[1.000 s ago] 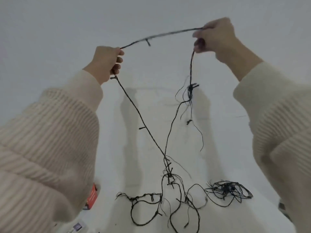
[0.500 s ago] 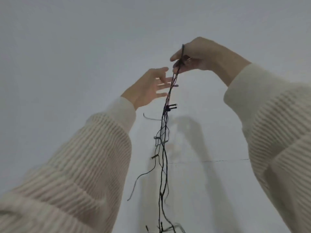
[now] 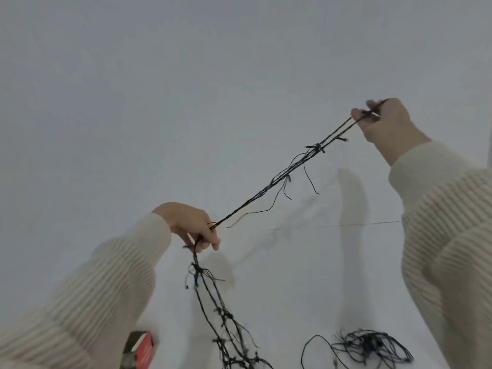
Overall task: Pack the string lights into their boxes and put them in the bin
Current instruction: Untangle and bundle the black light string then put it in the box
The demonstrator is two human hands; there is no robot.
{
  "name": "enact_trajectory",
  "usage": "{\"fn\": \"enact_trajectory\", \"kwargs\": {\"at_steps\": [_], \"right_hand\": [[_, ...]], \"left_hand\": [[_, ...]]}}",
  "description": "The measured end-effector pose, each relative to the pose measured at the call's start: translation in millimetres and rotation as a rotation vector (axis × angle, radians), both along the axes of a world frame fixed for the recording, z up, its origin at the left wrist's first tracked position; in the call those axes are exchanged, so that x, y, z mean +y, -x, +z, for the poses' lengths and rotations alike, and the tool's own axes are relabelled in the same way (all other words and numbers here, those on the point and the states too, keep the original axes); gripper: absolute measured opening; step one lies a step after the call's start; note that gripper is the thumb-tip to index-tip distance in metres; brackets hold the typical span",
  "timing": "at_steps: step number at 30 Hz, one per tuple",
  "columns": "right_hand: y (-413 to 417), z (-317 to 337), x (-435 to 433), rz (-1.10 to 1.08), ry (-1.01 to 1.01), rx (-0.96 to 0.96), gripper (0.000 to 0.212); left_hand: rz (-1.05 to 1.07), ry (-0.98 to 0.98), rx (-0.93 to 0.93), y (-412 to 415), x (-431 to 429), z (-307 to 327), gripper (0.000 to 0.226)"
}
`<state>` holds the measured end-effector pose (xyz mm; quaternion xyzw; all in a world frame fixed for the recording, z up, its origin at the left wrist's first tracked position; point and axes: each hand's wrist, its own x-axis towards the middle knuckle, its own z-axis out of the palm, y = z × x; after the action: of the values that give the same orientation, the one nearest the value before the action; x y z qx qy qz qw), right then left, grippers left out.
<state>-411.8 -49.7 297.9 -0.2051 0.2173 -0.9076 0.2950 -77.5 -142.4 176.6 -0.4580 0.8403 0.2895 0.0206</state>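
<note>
A bundle of black string lights [image 3: 282, 179] is stretched taut between my two hands, several strands doubled together. My right hand [image 3: 383, 121] is raised at the upper right and pinches the folded end of the bundle. My left hand [image 3: 194, 227] is lower, left of centre, with its fingers curled round the strands. Below it the rest of the string lights [image 3: 210, 304] hangs down to the white surface. A second tangled heap of black string lights [image 3: 370, 344] lies at the bottom right. A red box [image 3: 139, 350] shows at the bottom edge beside my left sleeve.
A white surface [image 3: 292, 288] runs under everything, with a thin seam line across it at the right. A plain pale wall fills the upper half. My cream ribbed sleeves cover the lower left and right corners.
My left hand, open half a second ago, has closed round the strands and slid down and left. My right hand moved up and right, pulling the bundle from hanging vertical into a taut diagonal.
</note>
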Motion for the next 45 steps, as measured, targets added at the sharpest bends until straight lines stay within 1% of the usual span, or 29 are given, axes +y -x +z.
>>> {"fn": "enact_trajectory", "kwargs": {"at_steps": [1,2,3,5,6,8,9,11,12,13,14,16,17,18,20,22,23,25,27,28,30,31,33,36,37,39,42,44,45], "right_hand": [[13,-17,-1,-0.060,-0.038,-0.033,0.023],[27,-34,-4,-0.127,-0.090,-0.054,0.020],[41,-53,-9,-0.192,-0.172,-0.046,0.018],[63,-93,-20,-0.272,-0.456,0.088,0.012],[69,-114,-26,-0.262,-0.589,0.189,0.003],[74,-154,-34,-0.192,-0.863,0.452,0.017],[68,-168,-32,-0.098,-0.988,0.642,0.022],[35,-180,-17,0.215,-1.239,1.109,0.026],[13,-177,-8,0.340,-1.318,1.328,0.029],[-9,-170,-4,0.399,-1.295,1.465,0.032],[-32,-160,-2,0.411,-1.161,1.501,0.035],[-76,-138,-3,0.482,-0.732,1.309,0.044],[-96,-129,-6,0.552,-0.558,1.199,0.049],[-114,-123,-11,0.626,-0.465,1.148,0.051],[-142,-123,-22,0.742,-0.461,1.209,0.036],[-156,-130,-28,0.763,-0.606,1.279,0.014],[-157,-134,-31,0.736,-0.672,1.296,0.013],[-153,-137,-31,0.663,-0.716,1.285,0.017],[-147,-134,-31,0.626,-0.670,1.245,0.021],[-145,-132,-31,0.609,-0.643,1.234,0.023],[-143,-130,-31,0.549,-0.625,1.242,0.027],[-142,-129,-31,0.517,-0.620,1.237,0.027],[-136,-125,-30,0.465,-0.567,1.155,0.026],[-118,-107,-29,0.386,-0.450,0.960,0.025],[-110,-100,-28,0.363,-0.410,0.898,0.026],[-96,-85,-27,0.317,-0.332,0.788,0.027],[-78,-67,-26,0.249,-0.230,0.686,0.027],[-72,-58,-24,0.225,-0.203,0.693,0.026],[-71,-55,-24,0.213,-0.224,0.742,0.025]], "left_hand": [[0.040,0.048,-0.018,-8,-3,-2,0.016],[0.082,0.081,0.051,-12,-6,-2,0.017],[0.133,0.082,0.204,-14,-8,2,0.017],[0.213,0.059,0.508,-10,-6,17,0.016],[0.222,0.075,0.561,-6,-2,28,0.016],[0.185,0.170,0.494,6,6,50,0.017],[0.169,0.241,0.440,11,11,60,0.018],[0.154,0.348,0.353,18,18,76,0.018],[0.137,0.363,0.311,22,20,81,0.017],[0.122,0.360,0.271,26,23,84,0.016],[0.107,0.360,0.238,30,25,85,0.015],[0.084,0.382,0.197,40,28,80,0.012],[0.077,0.391,0.188,44,28,75,0.009],[0.073,0.400,0.188,48,28,69,0.008],[0.076,0.422,0.214,48,25,52,0.010],[0.089,0.449,0.253,40,19,31,0.008],[0.090,0.450,0.298,33,18,19,0.009],[0.086,0.373,0.492,19,15,-11,0.015],[0.061,0.233,0.737,12,19,-49,0.012],[0.055,0.182,0.818,12,23,-68,0.009],[0.069,0.113,0.902,16,29,-100,0.007],[0.072,0.092,0.898,18,32,-112,0.008],[0.025,0.040,0.800,22,35,-129,0.009],[-0.117,-0.134,0.595,24,36,-150,0.013],[-0.154,-0.174,0.504,24,35,-157,0.014],[-0.198,-0.165,0.282,23,29,-175,0.021],[-0.134,-0.133,-0.015,14,10,-208,0.049],[-0.037,-0.153,-0.149,5,-2,-226,0.050],[0.019,-0.164,-0.161,0,-8,-231,0.048]]}}
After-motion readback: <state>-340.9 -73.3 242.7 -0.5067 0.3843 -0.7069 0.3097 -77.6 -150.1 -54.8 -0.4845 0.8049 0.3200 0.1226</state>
